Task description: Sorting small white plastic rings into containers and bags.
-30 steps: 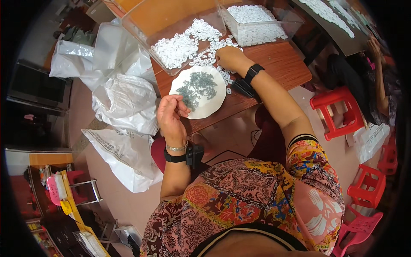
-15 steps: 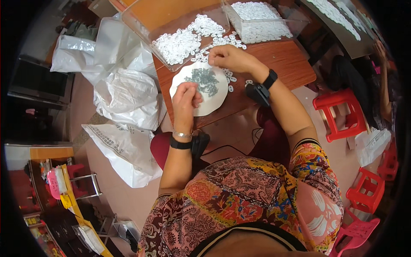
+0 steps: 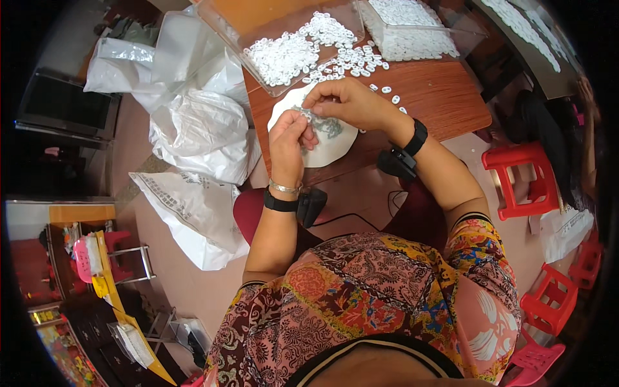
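Observation:
My left hand (image 3: 288, 143) is pinched shut on a small white two-holed oval piece (image 3: 307, 116) between thumb and fingertips. Right beside it, my right hand (image 3: 345, 103) has its thumb and finger pressed together against the piece; whatever else it grips is too small to make out. Both hands hover over a round cream sheet or shallow tray (image 3: 332, 155) at the table's near edge. A spread of tiny dark grey-green bits (image 3: 330, 128) lies on it, partly hidden by my hands. Loose white ovals (image 3: 351, 61) are scattered just beyond.
A clear bin (image 3: 258, 80) with heaped white ovals and a fuller clear bin (image 3: 412, 45) stand at the back of the wooden table (image 3: 445, 97). White sacks (image 3: 193, 135) sit to the left. Red stools (image 3: 522, 180) and another person's arm (image 3: 587, 122) are at the right.
My right hand has come down toward my left, and their fingertips now meet around a small white piece. The view has shifted slightly.

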Demonstrator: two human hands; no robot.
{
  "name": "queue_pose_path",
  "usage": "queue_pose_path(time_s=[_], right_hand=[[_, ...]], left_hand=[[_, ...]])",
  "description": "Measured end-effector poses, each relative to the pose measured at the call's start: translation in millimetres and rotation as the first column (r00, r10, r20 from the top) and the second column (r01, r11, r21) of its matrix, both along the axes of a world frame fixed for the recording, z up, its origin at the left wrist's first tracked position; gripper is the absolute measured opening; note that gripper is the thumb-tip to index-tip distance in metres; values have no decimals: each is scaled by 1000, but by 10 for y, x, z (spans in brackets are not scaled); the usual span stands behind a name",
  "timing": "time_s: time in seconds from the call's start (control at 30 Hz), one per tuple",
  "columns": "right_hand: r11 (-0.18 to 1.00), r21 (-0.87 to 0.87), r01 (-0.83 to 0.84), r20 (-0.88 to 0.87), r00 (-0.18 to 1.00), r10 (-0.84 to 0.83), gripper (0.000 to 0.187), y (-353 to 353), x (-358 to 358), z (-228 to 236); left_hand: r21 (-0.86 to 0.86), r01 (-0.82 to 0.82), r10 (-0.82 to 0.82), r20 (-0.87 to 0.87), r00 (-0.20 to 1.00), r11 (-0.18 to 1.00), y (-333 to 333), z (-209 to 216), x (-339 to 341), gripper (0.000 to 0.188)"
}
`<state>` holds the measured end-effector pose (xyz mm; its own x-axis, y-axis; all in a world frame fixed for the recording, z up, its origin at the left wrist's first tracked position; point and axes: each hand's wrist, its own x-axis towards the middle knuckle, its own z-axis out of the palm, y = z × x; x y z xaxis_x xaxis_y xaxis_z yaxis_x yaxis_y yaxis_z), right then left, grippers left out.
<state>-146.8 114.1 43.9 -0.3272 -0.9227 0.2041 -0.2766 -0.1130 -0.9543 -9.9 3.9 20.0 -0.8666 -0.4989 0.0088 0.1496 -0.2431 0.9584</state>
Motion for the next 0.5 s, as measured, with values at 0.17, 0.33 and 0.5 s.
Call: queue_pose_path(time_s=[0.17, 0.33, 0.5], right_hand=[[985, -156, -73, -134, 990, 52, 17, 17, 28, 26], [996, -78, -48, -201, 979, 32, 15, 40, 47, 104], [999, 7, 40, -303, 952, -36, 14, 42, 57, 65]], left_hand=[[285, 191, -172, -91, 981, 939, -34, 21, 32, 20], [409, 280, -247, -135, 960, 868, 14, 14, 39, 24], [148, 27, -38, 73, 997, 989, 68, 70, 36, 24]])
